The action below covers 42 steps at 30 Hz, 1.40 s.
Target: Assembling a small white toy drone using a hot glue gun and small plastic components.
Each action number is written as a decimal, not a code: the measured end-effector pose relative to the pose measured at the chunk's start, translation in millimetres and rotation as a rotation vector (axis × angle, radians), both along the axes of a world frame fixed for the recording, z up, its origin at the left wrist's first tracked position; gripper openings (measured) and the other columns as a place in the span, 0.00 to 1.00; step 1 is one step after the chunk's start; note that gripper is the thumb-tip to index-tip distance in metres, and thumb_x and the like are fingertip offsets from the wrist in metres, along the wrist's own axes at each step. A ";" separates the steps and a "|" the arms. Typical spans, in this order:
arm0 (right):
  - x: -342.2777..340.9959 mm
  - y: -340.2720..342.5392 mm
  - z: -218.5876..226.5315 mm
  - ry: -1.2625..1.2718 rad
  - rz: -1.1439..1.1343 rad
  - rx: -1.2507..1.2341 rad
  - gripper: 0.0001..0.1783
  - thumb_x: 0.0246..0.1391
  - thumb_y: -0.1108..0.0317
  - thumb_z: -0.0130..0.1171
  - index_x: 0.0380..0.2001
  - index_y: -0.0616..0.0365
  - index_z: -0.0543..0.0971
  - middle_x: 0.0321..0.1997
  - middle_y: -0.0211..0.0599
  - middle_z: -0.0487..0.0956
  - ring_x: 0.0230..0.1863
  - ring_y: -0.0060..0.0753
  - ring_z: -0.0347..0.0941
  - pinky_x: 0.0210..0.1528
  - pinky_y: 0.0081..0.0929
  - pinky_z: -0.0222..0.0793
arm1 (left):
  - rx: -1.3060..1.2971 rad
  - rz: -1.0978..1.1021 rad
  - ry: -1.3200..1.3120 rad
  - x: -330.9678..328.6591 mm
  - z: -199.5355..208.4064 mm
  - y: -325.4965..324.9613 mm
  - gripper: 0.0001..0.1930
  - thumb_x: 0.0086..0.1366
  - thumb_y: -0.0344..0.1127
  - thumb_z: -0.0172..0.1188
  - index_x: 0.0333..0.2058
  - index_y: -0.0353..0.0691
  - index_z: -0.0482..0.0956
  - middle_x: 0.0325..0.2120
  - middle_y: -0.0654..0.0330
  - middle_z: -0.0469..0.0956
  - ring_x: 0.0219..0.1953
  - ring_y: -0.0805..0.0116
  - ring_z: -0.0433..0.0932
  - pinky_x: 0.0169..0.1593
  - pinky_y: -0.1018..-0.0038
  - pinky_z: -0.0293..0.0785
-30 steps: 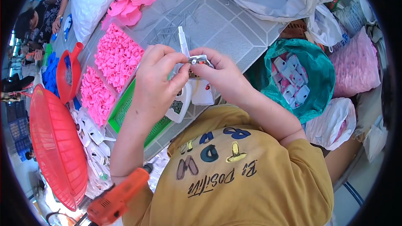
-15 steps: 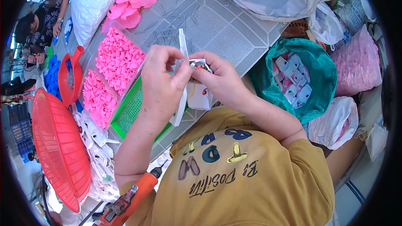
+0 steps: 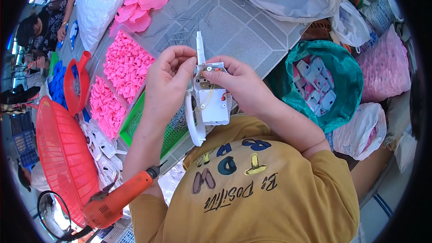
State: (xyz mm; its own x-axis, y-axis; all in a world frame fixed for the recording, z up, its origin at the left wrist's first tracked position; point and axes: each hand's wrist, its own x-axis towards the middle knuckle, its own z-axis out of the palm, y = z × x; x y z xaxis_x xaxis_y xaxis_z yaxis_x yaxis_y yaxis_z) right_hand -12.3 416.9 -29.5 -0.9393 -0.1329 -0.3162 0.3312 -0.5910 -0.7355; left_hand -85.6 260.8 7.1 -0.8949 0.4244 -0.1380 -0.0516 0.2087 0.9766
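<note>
An uncovered white plastic housing point(image 3: 215, 112) sits between my hands above the table's near edge, its hollow side up. Thin yellow wires, small red parts and a metal piece show inside it, and a narrow white prong point(image 3: 200, 47) points away from me. My right hand point(image 3: 238, 78) grips the housing from the right, thumb pressed over the inner parts. With thumb and forefinger nearly together, my left hand point(image 3: 168, 78) pinches at the housing's left edge by the prong; the exact contact is partly hidden. A curved white plastic strip point(image 3: 194, 123) hangs along the housing's left side.
Left stand trays of pink caps point(image 3: 128, 63), a green basket point(image 3: 168, 139) holding small metal pieces, a red basket point(image 3: 67, 157) and an orange power screwdriver point(image 3: 119, 198). A teal bag point(image 3: 346, 81) of white parts is at right. Thin rods point(image 3: 184, 18) lie beyond my hands.
The housing has tilted, so its wired inside now faces up. My left hand has shifted slightly left, and the curved strip has swung lower. The orange screwdriver has moved.
</note>
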 end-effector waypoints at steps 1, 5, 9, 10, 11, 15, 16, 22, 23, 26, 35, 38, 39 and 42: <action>0.2 0.7 0.2 -0.014 0.002 -0.001 0.13 0.64 0.66 0.57 0.48 0.61 0.76 0.41 0.30 0.79 0.41 0.18 0.75 0.43 0.20 0.72 | 0.000 -0.004 0.006 -0.5 1.5 1.2 0.10 0.65 0.27 0.62 0.44 0.33 0.76 0.34 0.63 0.78 0.34 0.79 0.75 0.40 0.81 0.73; 0.6 0.3 0.6 0.009 0.002 0.044 0.13 0.63 0.66 0.57 0.48 0.61 0.76 0.41 0.31 0.79 0.41 0.18 0.75 0.42 0.20 0.72 | 0.002 0.000 0.033 0.9 1.9 1.0 0.11 0.63 0.27 0.64 0.43 0.33 0.76 0.34 0.61 0.79 0.35 0.79 0.76 0.40 0.81 0.73; 0.9 -0.7 -3.6 0.062 -0.017 0.155 0.13 0.62 0.66 0.59 0.46 0.62 0.77 0.40 0.31 0.80 0.40 0.17 0.75 0.42 0.20 0.73 | 0.027 -0.008 0.021 -0.2 0.1 1.3 0.12 0.62 0.26 0.65 0.42 0.33 0.76 0.34 0.61 0.79 0.36 0.78 0.76 0.40 0.81 0.74; 1.1 -0.8 -3.3 0.060 -0.021 0.192 0.13 0.61 0.67 0.59 0.46 0.62 0.78 0.39 0.30 0.81 0.40 0.17 0.76 0.41 0.20 0.73 | 0.000 -0.011 0.012 -0.6 0.7 1.5 0.12 0.61 0.25 0.65 0.43 0.32 0.76 0.35 0.60 0.79 0.37 0.77 0.77 0.43 0.80 0.74; 1.2 -0.7 -3.6 0.060 -0.021 0.193 0.13 0.61 0.67 0.59 0.46 0.62 0.78 0.39 0.30 0.81 0.40 0.17 0.76 0.41 0.20 0.73 | -0.028 -0.014 0.003 -1.0 1.7 1.9 0.13 0.60 0.24 0.65 0.44 0.32 0.76 0.36 0.59 0.79 0.38 0.75 0.78 0.45 0.79 0.74; 2.1 -0.7 -4.3 0.115 -0.064 0.297 0.12 0.61 0.67 0.60 0.45 0.62 0.78 0.36 0.31 0.81 0.37 0.17 0.76 0.39 0.21 0.73 | -0.007 -0.015 -0.031 -1.8 2.5 2.7 0.14 0.58 0.24 0.65 0.44 0.32 0.76 0.37 0.58 0.79 0.39 0.74 0.78 0.45 0.79 0.74; 2.7 -0.9 -3.9 0.152 -0.093 0.383 0.12 0.61 0.67 0.60 0.45 0.62 0.78 0.34 0.32 0.82 0.36 0.17 0.76 0.38 0.21 0.73 | 0.001 -0.021 -0.015 -1.8 2.0 3.3 0.14 0.57 0.23 0.65 0.43 0.32 0.76 0.36 0.59 0.79 0.37 0.75 0.77 0.43 0.79 0.75; 9.4 -7.9 0.7 0.280 -0.181 0.674 0.11 0.59 0.69 0.60 0.44 0.62 0.78 0.29 0.41 0.80 0.30 0.29 0.79 0.31 0.28 0.73 | 0.031 -0.010 -0.017 3.5 9.1 8.6 0.16 0.54 0.21 0.63 0.42 0.30 0.74 0.36 0.58 0.78 0.37 0.73 0.79 0.41 0.77 0.80; 9.6 -8.0 -0.7 0.279 -0.182 0.674 0.11 0.59 0.69 0.60 0.44 0.62 0.78 0.29 0.41 0.80 0.30 0.29 0.79 0.31 0.28 0.73 | 0.041 -0.001 -0.016 4.9 9.8 9.4 0.16 0.54 0.20 0.62 0.42 0.30 0.74 0.36 0.57 0.78 0.38 0.73 0.79 0.41 0.76 0.80; 10.5 -9.3 -2.6 0.405 -0.250 0.822 0.12 0.58 0.71 0.60 0.44 0.62 0.77 0.29 0.47 0.80 0.30 0.42 0.80 0.31 0.33 0.73 | 0.029 0.034 0.037 10.3 12.0 11.8 0.16 0.53 0.20 0.61 0.42 0.29 0.74 0.36 0.56 0.78 0.38 0.72 0.80 0.41 0.76 0.81; 13.2 -8.8 1.7 0.412 -0.258 0.902 0.12 0.57 0.71 0.60 0.44 0.62 0.77 0.30 0.49 0.80 0.31 0.44 0.80 0.32 0.34 0.73 | 0.102 0.103 0.000 9.0 -3.6 2.7 0.15 0.55 0.16 0.58 0.44 0.30 0.75 0.37 0.56 0.79 0.39 0.73 0.80 0.44 0.77 0.80; 13.5 -7.8 3.3 0.270 -0.202 0.641 0.12 0.59 0.70 0.60 0.44 0.63 0.77 0.29 0.43 0.80 0.30 0.32 0.80 0.32 0.29 0.73 | 0.143 0.068 -0.026 8.8 0.9 3.6 0.15 0.56 0.17 0.60 0.44 0.30 0.75 0.36 0.57 0.78 0.39 0.73 0.79 0.44 0.77 0.79; 11.8 -6.3 2.3 0.240 -0.192 0.577 0.12 0.59 0.69 0.61 0.45 0.63 0.77 0.29 0.42 0.80 0.31 0.27 0.79 0.32 0.27 0.73 | 0.144 0.068 -0.026 8.6 3.4 4.1 0.15 0.56 0.17 0.60 0.44 0.30 0.75 0.36 0.57 0.78 0.39 0.73 0.79 0.44 0.77 0.79; 11.4 -4.2 4.2 0.215 -0.172 0.519 0.12 0.59 0.69 0.61 0.44 0.63 0.77 0.30 0.39 0.81 0.31 0.23 0.78 0.32 0.25 0.73 | 0.147 0.003 -0.017 7.5 7.3 5.4 0.16 0.56 0.18 0.62 0.44 0.31 0.75 0.36 0.58 0.78 0.39 0.73 0.79 0.43 0.78 0.79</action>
State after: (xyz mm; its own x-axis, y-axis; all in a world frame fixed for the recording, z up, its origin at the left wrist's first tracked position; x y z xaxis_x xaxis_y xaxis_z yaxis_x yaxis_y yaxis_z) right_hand -0.9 412.6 -25.4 -0.9840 0.1480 -0.0988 0.0736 -0.1671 -0.9832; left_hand -78.1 266.2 14.4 -0.8945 0.4381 -0.0894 -0.0687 0.0629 0.9957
